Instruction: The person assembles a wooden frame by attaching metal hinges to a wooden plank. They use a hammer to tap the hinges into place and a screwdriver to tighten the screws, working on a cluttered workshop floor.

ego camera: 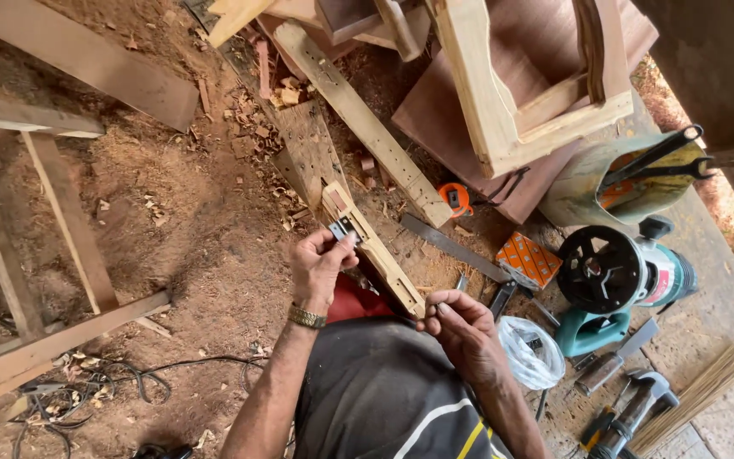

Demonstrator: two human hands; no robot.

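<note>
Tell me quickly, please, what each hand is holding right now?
Left hand: pinching a small metal hinge against the wood strip.
Right hand: fingers closed, contents unclear.

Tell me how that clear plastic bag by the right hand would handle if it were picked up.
The clear plastic bag is crumpled and slumped on the ground beside the right hand, so it would probably be floppy and sag from wherever it is pinched. Dark small pieces seem to lie inside, so its weight likely sinks to the bottom. It looks thin, so sharp contents might tear it.
</note>
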